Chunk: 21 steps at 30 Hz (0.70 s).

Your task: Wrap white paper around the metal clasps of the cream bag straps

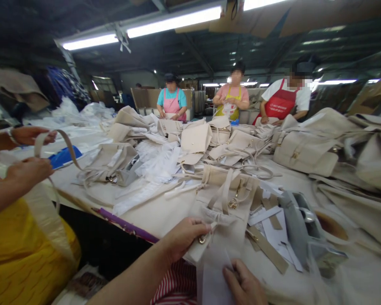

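Note:
My left hand (186, 237) is closed, thumb on top, on a beige strap end (213, 226) beside a small gold ring. This strap belongs to a beige handbag (224, 190) lying on the table in front of me, with gold hardware and a loop handle showing. Lower down, my right hand (244, 284) pinches the edge of a thin white sheet (216, 275) that hangs just below the bag. Whether the sheet is paper or plastic I cannot tell.
Piles of beige bags (305, 148) and white wrapping (158, 161) cover the table. At right stand a grey tape dispenser (300, 216) and loose strips (269, 250). Close on my left, a co-worker's hands (31, 169) hold a strap. Three people work across the table.

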Each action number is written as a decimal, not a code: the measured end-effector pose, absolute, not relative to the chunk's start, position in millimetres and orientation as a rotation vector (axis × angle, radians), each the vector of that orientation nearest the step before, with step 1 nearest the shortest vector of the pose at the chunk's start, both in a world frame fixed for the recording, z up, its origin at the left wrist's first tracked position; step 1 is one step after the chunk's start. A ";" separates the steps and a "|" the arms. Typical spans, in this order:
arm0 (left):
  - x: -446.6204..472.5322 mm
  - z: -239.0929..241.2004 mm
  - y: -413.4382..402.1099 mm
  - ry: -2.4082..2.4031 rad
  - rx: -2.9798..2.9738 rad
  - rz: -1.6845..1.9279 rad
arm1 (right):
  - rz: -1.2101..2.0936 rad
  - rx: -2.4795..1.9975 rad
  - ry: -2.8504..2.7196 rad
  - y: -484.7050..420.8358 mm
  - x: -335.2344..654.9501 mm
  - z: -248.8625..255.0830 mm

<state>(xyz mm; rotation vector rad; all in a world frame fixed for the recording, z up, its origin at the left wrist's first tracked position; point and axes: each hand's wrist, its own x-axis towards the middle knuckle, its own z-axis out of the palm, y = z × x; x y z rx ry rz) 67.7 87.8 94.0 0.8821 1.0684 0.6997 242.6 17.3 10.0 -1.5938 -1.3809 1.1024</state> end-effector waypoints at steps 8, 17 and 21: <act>49.8 41.6 49.5 1.418 1.306 0.628 | 1.365 -1.453 -1.005 31.0 215.5 -5.7; 41.1 22.7 73.3 1.580 1.527 0.649 | 1.360 -1.444 -0.926 33.8 220.3 -14.4; 48.5 19.2 82.7 1.527 1.492 0.651 | 1.384 -1.424 -1.066 37.5 221.6 -0.1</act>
